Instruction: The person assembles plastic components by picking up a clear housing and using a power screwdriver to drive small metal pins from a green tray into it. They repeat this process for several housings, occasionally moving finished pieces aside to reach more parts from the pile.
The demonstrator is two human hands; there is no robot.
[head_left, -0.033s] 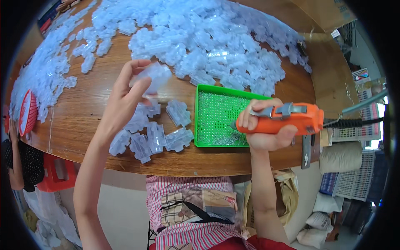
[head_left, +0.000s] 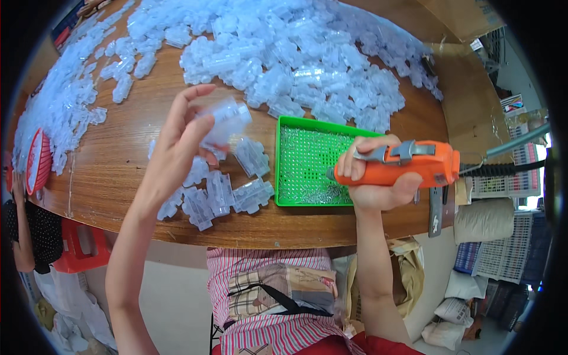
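My left hand [head_left: 177, 139] is over the left middle of the table, thumb and fingers around a clear plastic housing [head_left: 228, 121]. The housing is smeared by motion, and its underside is hidden by the fingers. Below this hand lies a loose group of similar clear housings [head_left: 220, 194], some partly covered by the hand and wrist. My right hand [head_left: 378, 192] is wrapped round an orange power screwdriver [head_left: 390, 171] with a grey lever. Its dark tip points left, above a green perforated tray [head_left: 278, 177] that holds many small metal screws [head_left: 319, 194].
A large heap of clear housings [head_left: 296, 65] covers the back of the table [head_left: 130, 171]. At the left edge stands a red basket [head_left: 40, 163]. Cardboard [head_left: 473, 112] borders the right side. A black coiled cable [head_left: 503, 174] runs right from the screwdriver. Another person's arm [head_left: 22, 231] shows far left.
The clear housing in my left hand has shifted slightly right and down and tilted. My right hand and the screwdriver are almost where they were.
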